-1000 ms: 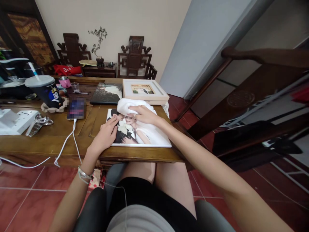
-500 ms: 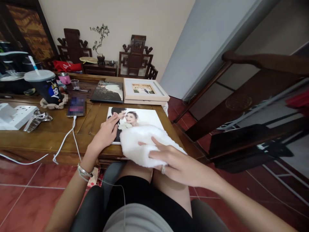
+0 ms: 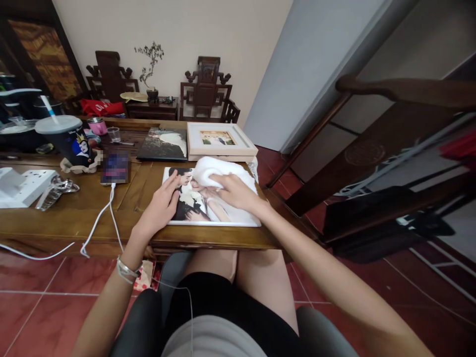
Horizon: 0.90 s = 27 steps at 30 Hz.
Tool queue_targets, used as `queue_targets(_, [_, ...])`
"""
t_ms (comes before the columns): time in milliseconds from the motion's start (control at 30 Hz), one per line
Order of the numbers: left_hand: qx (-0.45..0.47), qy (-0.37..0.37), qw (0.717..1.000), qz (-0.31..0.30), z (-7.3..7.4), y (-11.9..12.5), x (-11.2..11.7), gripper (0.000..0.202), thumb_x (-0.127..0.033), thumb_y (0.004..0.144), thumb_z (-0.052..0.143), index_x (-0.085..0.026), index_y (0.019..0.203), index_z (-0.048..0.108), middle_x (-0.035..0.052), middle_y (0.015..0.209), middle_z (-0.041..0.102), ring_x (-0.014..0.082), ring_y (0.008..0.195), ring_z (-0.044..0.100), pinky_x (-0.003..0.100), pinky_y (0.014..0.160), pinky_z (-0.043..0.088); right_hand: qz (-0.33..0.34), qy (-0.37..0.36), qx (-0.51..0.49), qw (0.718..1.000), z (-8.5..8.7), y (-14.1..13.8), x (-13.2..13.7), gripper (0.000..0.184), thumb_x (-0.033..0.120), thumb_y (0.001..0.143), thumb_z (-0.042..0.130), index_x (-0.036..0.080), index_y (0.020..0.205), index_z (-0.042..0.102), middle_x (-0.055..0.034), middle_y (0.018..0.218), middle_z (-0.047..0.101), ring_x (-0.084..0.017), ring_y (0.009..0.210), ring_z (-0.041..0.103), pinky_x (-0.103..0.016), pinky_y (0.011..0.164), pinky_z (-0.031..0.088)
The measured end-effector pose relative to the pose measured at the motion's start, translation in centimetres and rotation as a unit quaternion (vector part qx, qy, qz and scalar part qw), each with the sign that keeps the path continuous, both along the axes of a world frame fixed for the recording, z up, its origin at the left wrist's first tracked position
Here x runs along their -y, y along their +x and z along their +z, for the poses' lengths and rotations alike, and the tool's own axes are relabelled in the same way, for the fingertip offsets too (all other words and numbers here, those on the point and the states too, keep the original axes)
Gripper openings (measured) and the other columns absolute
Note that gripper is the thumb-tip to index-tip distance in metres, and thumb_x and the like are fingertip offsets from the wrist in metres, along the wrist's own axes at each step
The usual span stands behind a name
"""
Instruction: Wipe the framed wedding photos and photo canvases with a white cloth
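A wedding photo panel [image 3: 193, 201] lies flat near the front edge of the wooden table [image 3: 119, 218]. My left hand [image 3: 159, 203] rests on the panel's left side, fingers stretched out and lying flat. Under my right hand [image 3: 238, 191] is a white fluffy cloth [image 3: 211, 169], gripped and pressed on the upper right part of the photo. The cloth hides part of the picture. Just behind the panel lie a dark photo panel [image 3: 161, 144] and a light wooden picture frame [image 3: 223, 144].
To the left are a phone [image 3: 115, 167] on a white charging cable [image 3: 111, 198], a lidded cup [image 3: 69, 141] with a straw, a white power strip [image 3: 26, 187] and a pink mug [image 3: 97, 126]. A dark wooden chair [image 3: 366, 153] stands at the right.
My right hand has moved the cloth forward, from the panel's front edge to its upper right part. More of the lower photo shows now. My left hand stays on the panel.
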State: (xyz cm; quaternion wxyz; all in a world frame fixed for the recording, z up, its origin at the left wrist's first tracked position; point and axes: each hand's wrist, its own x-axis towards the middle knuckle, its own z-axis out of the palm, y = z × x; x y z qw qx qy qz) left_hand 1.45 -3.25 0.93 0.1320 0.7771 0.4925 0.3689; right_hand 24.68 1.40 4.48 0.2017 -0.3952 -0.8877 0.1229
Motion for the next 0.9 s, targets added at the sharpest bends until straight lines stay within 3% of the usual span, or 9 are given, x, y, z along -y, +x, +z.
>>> queue_targets(67, [0.054,0.032,0.998,0.0,0.5,0.0,0.2,0.05,-0.038,0.1,0.035,-0.015,0.142,0.048,0.0124,0.155,0.04,0.0214,0.144,0.036,0.041,0.121,0.025,0.013,0.001,0.014,1.0,0.1,-1.8,1.0,0.035,0.006,0.081,0.043,0.017,0.107,0.064,-0.0115,0.111,0.07,-0.03,0.109,0.062,-0.05,0.103,0.036])
queue_targets(133, [0.086,0.05,0.995,0.004,0.8,-0.1,0.3,0.051,-0.043,0.101,0.033,-0.016,0.141,0.05,0.0115,0.153,0.042,0.0211,0.144,0.036,0.041,0.121,0.025,0.08,-0.013,0.031,0.996,0.4,-3.0,2.7,0.04,0.003,0.08,0.042,0.016,0.111,0.063,-0.0131,0.119,0.067,-0.032,0.126,0.053,-0.058,0.111,0.026])
queue_targets(267, [0.081,0.044,0.996,0.015,0.8,0.0,0.5,0.06,-0.049,0.101,0.026,-0.011,0.141,0.049,0.0142,0.152,0.043,0.0217,0.143,0.037,0.04,0.121,0.025,0.214,-0.067,0.035,0.974,1.3,-2.2,6.1,0.041,0.002,0.077,0.043,0.017,0.11,0.062,-0.0107,0.124,0.065,-0.027,0.141,0.039,-0.055,0.12,0.014])
queue_targets(333, [0.058,0.025,0.998,0.018,0.6,0.1,0.5,0.062,-0.05,0.101,0.025,-0.009,0.14,0.049,0.0156,0.15,0.045,0.0223,0.142,0.038,0.04,0.12,0.027,0.212,-0.09,0.035,0.972,1.5,-0.7,7.4,0.039,0.004,0.076,0.043,0.019,0.106,0.063,-0.0076,0.122,0.066,-0.027,0.135,0.046,-0.053,0.119,0.019])
queue_targets(467, [-0.037,-0.025,0.999,0.002,0.2,0.4,0.5,0.055,-0.046,0.101,0.028,-0.012,0.139,0.05,0.0149,0.15,0.045,0.023,0.144,0.036,0.044,0.118,0.029,0.137,-0.1,0.039,0.985,1.2,2.8,8.6,0.029,0.011,0.08,0.043,0.023,0.096,0.065,-0.0061,0.108,0.068,-0.03,0.121,0.057,-0.05,0.105,0.042])
queue_targets(567, [-0.088,-0.039,0.995,0.003,0.0,0.5,0.5,0.048,-0.039,0.101,0.032,-0.016,0.14,0.049,0.0127,0.153,0.042,0.0223,0.146,0.031,0.047,0.117,0.029,0.102,-0.068,0.034,0.992,0.8,4.5,8.0,0.019,0.017,0.085,0.042,0.022,0.084,0.061,-0.0062,0.085,0.065,-0.03,0.107,0.061,-0.047,0.094,0.047])
queue_targets(667, [-0.097,-0.039,0.995,0.004,0.0,0.5,0.5,0.045,-0.033,0.1,0.034,-0.017,0.139,0.05,0.0112,0.153,0.043,0.0216,0.146,0.032,0.047,0.117,0.03,0.067,-0.04,0.008,0.997,0.5,5.1,6.2,0.017,0.023,0.088,0.043,0.022,0.075,0.053,-0.0016,0.07,0.056,-0.024,0.081,0.061,-0.043,0.088,0.048])
queue_targets(767, [-0.093,-0.039,0.995,0.005,-0.1,0.4,0.4,0.046,-0.031,0.099,0.034,-0.016,0.139,0.051,0.0111,0.152,0.044,0.022,0.146,0.032,0.047,0.116,0.031,0.031,-0.031,-0.018,0.999,0.3,4.5,3.7,0.019,0.029,0.09,0.043,0.022,0.073,0.05,0.0004,0.07,0.055,-0.018,0.068,0.054,-0.039,0.084,0.047])
queue_targets(900, [-0.092,-0.039,0.995,0.006,-0.2,0.4,0.4,0.046,-0.03,0.098,0.035,-0.015,0.139,0.051,0.0117,0.151,0.044,0.0226,0.145,0.033,0.046,0.117,0.031,0.02,-0.028,-0.063,0.997,0.0,1.6,0.1,0.021,0.034,0.091,0.044,0.02,0.08,0.055,-0.0041,0.082,0.063,-0.021,0.081,0.059,-0.039,0.086,0.045])
